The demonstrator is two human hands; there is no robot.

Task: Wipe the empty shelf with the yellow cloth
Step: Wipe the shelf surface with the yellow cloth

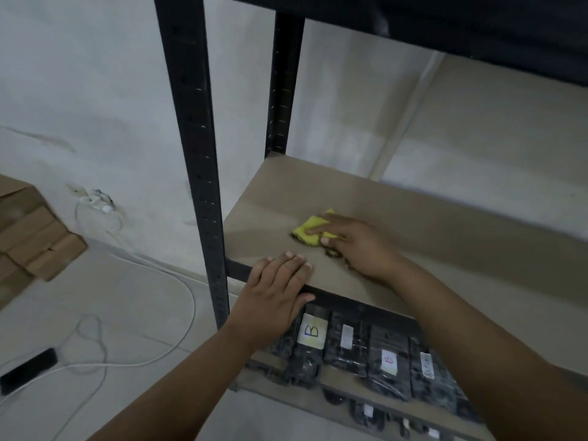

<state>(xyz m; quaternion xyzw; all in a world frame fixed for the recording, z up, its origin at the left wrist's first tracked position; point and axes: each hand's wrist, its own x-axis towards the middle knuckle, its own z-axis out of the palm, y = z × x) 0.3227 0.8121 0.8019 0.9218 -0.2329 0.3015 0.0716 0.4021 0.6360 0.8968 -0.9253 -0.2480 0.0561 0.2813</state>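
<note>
The empty brown shelf board [429, 224] sits in a black metal rack. A small yellow cloth [310, 232] lies on its front left part. My right hand [356, 246] presses flat on the cloth, fingers stretched over it and pointing left, covering its right side. My left hand [275, 289] rests on the shelf's front edge, fingers straight on the board and thumb down over the black rail.
Black rack posts [199, 154] stand at the shelf's left. The shelf below holds several black wrapped packs with labels [313, 331]. On the floor to the left lie white cables [178, 313], a black phone [27, 370] and cardboard boxes [35, 240].
</note>
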